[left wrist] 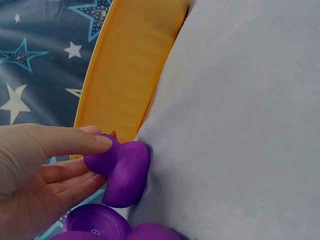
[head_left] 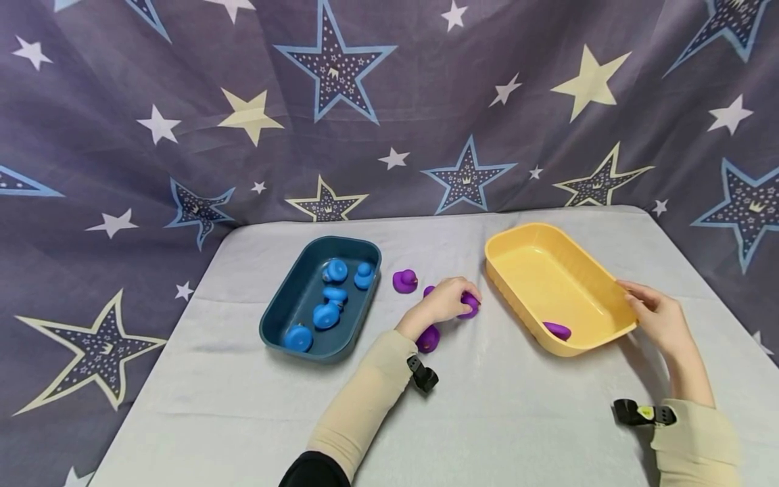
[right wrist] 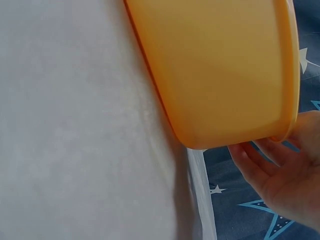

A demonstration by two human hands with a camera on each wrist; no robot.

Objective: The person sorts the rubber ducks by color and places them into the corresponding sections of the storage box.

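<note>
My left hand point(head_left: 462, 301) pinches a purple toy duck point(head_left: 471, 306) on the grey table, between the two trays. In the left wrist view the thumb lies on top of this duck point(left wrist: 127, 170) and the fingers curl under it. Other purple ducks lie close by: one behind point(head_left: 404, 281) and one by the wrist point(head_left: 429, 338). My right hand point(head_left: 633, 294) holds the near right rim of the yellow tray point(head_left: 608, 277), fingers under the rim point(right wrist: 260, 150). One purple duck point(head_left: 556, 331) lies inside that tray.
A dark blue tray point(head_left: 286, 297) to the left holds several blue ducks point(head_left: 326, 314). A star-patterned cloth point(head_left: 389, 101) hangs behind the table and drapes around it. The table edge runs just right of the yellow tray point(right wrist: 200, 200).
</note>
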